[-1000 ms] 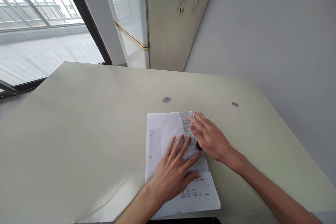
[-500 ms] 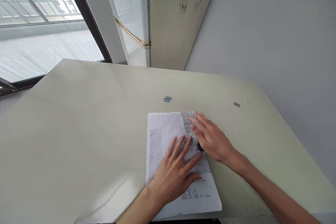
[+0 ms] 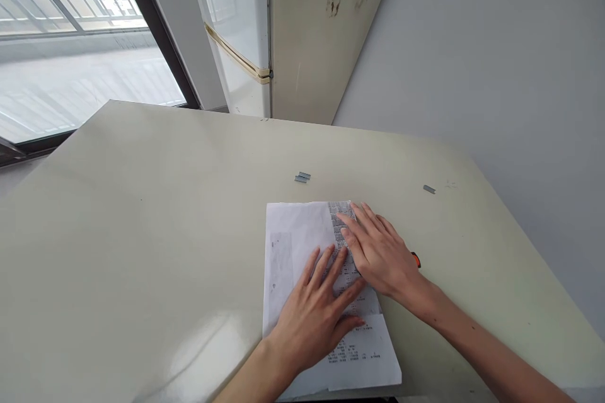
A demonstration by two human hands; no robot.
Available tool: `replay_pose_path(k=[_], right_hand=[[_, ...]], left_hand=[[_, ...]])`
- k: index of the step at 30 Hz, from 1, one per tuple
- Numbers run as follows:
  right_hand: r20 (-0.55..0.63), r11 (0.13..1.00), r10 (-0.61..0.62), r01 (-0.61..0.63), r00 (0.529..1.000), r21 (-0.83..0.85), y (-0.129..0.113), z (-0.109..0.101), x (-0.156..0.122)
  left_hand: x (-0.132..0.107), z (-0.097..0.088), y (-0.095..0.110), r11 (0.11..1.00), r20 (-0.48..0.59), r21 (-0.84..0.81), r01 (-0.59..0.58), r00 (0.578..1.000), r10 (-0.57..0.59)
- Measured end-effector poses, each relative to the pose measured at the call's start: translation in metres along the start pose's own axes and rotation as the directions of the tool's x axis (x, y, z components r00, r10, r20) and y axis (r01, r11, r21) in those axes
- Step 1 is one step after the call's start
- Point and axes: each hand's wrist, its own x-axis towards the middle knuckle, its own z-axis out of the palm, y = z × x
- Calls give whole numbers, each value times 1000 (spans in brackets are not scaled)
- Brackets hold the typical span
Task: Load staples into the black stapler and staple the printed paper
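A stack of white printed paper sheets (image 3: 297, 239) lies on a pale green table (image 3: 165, 214) near its front edge. My left hand (image 3: 316, 315) rests flat on the lower middle of the paper, fingers spread. My right hand (image 3: 378, 252) lies flat on the paper's upper right part, fingers stretched out over a block of dense print. A small orange object (image 3: 416, 259) peeks out from behind my right hand; most of it is hidden.
Two short strips of staples (image 3: 302, 177) lie just beyond the paper, and another strip (image 3: 429, 189) sits toward the right. A worn fridge (image 3: 265, 31) stands behind the table, a window (image 3: 57, 44) at the left, a grey wall (image 3: 496, 63) at the right.
Both hands stay pressed on the paper. A small dark thing under my right hand is no longer seen, and an orange tip now shows at that hand's right side.
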Motion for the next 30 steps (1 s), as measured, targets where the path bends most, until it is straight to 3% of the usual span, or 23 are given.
replay_pose_path(k=[9, 15, 20, 25, 30], right_hand=[[-38, 996, -14, 11, 999, -88, -8, 14, 3], [-36, 1000, 9, -8, 999, 30, -6, 1, 4], [-30, 938, -1, 11, 1000, 347, 13, -24, -14], [71, 942, -179, 150, 981, 302, 46, -28, -46], [-26, 954, -147, 148, 989, 260, 69, -17, -64]], left_hand=[[0, 1, -1, 1000, -5, -15, 0, 1000, 0], [-2, 0, -1, 1000, -16, -19, -8, 1000, 8], [-10, -6, -5, 1000, -14, -6, 7, 1000, -7], [-27, -22, -12, 999, 8, 47, 21, 1000, -22], [-69, -48, -39, 981, -68, 121, 152, 987, -144]])
